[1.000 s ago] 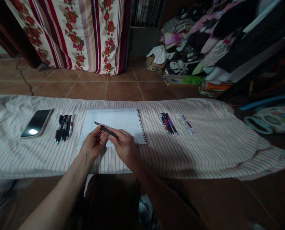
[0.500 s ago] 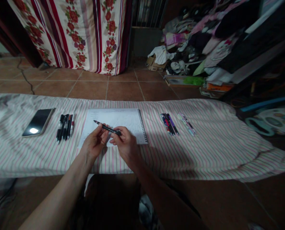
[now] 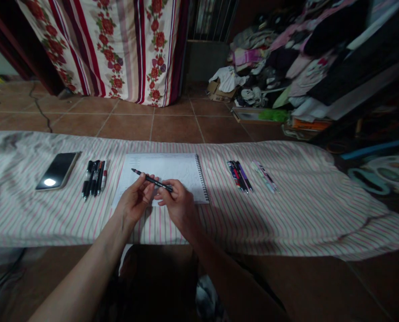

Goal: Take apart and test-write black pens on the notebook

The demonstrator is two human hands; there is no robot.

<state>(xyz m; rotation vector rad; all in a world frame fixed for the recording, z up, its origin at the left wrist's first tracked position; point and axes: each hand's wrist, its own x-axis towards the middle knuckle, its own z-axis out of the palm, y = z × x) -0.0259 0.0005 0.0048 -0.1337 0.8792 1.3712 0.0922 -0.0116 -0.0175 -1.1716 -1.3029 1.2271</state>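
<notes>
Both my hands hold one black pen [image 3: 151, 180] just above a white spiral notebook [image 3: 172, 170] on a pink-striped cloth [image 3: 286, 210]. My left hand [image 3: 134, 203] pinches the pen near its tip end, which points up and left. My right hand [image 3: 177, 205] grips the pen's rear end with closed fingers. The notebook lies open with its spiral binding on the right side.
A group of dark pens [image 3: 94, 177] and a phone [image 3: 57, 171] lie left of the notebook. More pens [image 3: 239, 175] and pale pens [image 3: 263, 175] lie to its right. Beyond the cloth are a tiled floor, a floral curtain [image 3: 125, 49] and a heap of clothes [image 3: 273, 58].
The pen and both hands have barely shifted; the pen sits slightly further right in my fingers. The view has moved a little.
</notes>
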